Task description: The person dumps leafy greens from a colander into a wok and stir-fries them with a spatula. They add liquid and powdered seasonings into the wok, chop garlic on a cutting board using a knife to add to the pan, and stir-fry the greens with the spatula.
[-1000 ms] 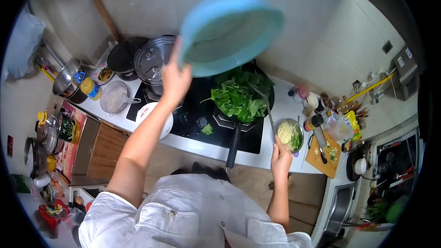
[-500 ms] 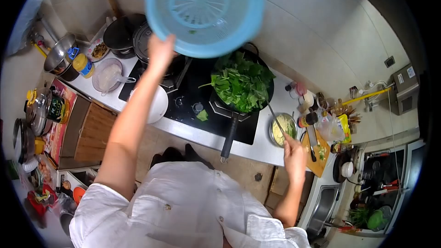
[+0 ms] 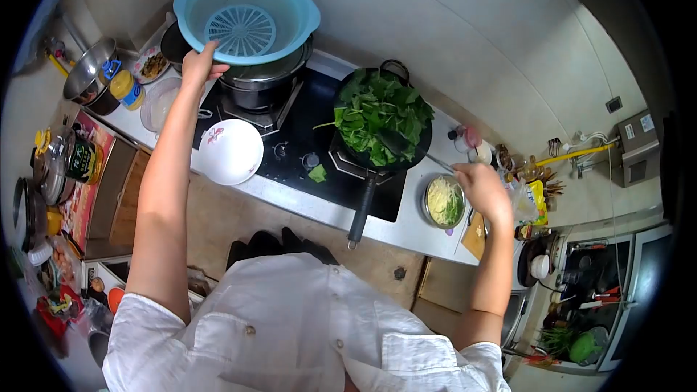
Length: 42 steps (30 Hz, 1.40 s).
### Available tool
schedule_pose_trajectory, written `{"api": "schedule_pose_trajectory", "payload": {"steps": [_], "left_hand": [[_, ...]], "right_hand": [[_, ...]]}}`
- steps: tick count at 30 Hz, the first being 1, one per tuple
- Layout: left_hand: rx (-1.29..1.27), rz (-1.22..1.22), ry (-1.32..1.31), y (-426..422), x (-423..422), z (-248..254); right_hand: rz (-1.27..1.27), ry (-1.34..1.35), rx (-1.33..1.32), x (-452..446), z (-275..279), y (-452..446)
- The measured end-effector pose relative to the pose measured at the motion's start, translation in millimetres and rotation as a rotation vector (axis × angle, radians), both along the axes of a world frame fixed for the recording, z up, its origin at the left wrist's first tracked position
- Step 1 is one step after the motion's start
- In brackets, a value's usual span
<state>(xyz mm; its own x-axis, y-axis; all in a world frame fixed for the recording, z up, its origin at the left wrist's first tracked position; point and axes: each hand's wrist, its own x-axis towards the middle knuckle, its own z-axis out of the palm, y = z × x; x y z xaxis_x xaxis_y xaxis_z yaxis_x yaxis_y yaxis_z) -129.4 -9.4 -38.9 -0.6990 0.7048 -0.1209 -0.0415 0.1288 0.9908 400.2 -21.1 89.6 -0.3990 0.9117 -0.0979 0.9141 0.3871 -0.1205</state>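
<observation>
My left hand point(image 3: 200, 69) is closed on the near rim of a light blue colander point(image 3: 287, 25), tilted above the back left of the stove. A few green specks cling inside it. My right hand point(image 3: 481, 187) grips the handle of a dark spatula point(image 3: 394, 142), its head resting on leafy greens point(image 3: 377, 105). The greens are heaped in a black wok point(image 3: 361, 207) on the right burner. One loose leaf point(image 3: 317, 173) lies on the stovetop. Below my right hand stands a metal bowl point(image 3: 445, 202) of pale and green shreds.
A covered pot point(image 3: 254, 94) sits on the left burner, under the colander. At the counter's front edge is a white flowered plate point(image 3: 231, 152). Seasoning jars point(image 3: 465, 138) line the right wall, with a wooden cutting board point(image 3: 475, 238) nearer. An oil bottle point(image 3: 83, 160) stands far left.
The colander has moved left and down, away from above the wok. My right hand has moved up and right, and the spatula head now shows on top of the greens.
</observation>
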Motion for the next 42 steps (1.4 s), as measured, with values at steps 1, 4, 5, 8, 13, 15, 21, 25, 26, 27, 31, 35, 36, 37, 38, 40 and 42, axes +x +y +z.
{"api": "schedule_pose_trajectory", "payload": {"steps": [1,4,5,8,13,15,21,25,26,27,31,35,36,37,38,40,42], "left_hand": [[-0.004,-0.018,0.012,0.0,0.4,0.3],[-0.031,-0.039,0.020,3.9,3.3,-1.8],[-0.050,-0.040,0.018,5.0,4.6,-3.0],[-0.060,-0.099,-0.084,3.8,1.9,-5.7],[0.171,0.182,0.152,-47.7,38.5,-11.1],[0.267,0.238,0.260,-76.9,57.9,-18.8],[0.215,0.003,0.518,-155.7,118.2,-95.3],[-0.031,-0.516,0.484,-148.9,186.5,-155.9],[-0.033,-0.598,0.536,-140.2,199.7,-172.7],[-0.035,-0.681,0.590,-131.6,211.7,-189.6],[-0.093,-0.837,0.862,-102.1,245.6,-215.7],[-0.232,-0.913,0.993,-86.3,259.0,-225.7],[-0.219,-0.928,0.996,-86.9,259.0,-217.2],[-0.099,-0.863,0.941,-90.7,256.3,-201.7],[0.020,-0.795,0.883,-94.4,253.3,-182.8],[0.123,-0.734,0.866,-94.0,254.6,-128.4],[0.334,-0.584,0.858,-85.4,263.2,-80.5]], "right_hand": [[0.017,0.072,0.014,-6.2,9.4,-2.0],[0.130,0.024,0.024,-46.5,25.4,0.8],[0.137,-0.010,-0.005,-64.3,29.7,2.3],[0.215,-0.137,-0.059,-103.4,14.7,22.4],[0.067,-0.410,-0.118,-122.3,-45.0,70.4],[0.056,-0.388,-0.115,-117.1,-46.9,83.7],[0.156,-0.285,0.057,-96.3,18.4,37.0],[0.122,-0.599,0.248,-102.0,-19.6,12.9],[0.124,-0.644,0.219,-99.6,-41.6,11.4],[0.126,-0.586,0.219,-88.5,-70.3,11.6],[0.002,-0.363,0.188,-54.2,-90.5,0.7],[-0.178,-0.092,0.205,-23.2,-46.5,-27.8],[-0.202,-0.099,0.210,-17.0,-37.6,-35.8],[-0.221,-0.100,0.214,-11.6,-30.3,-43.8],[-0.274,-0.041,0.189,-6.9,-23.7,-50.5],[-0.338,0.021,0.178,0.1,-21.3,-54.6],[-0.350,0.074,0.219,7.2,-30.1,-56.3]]}}
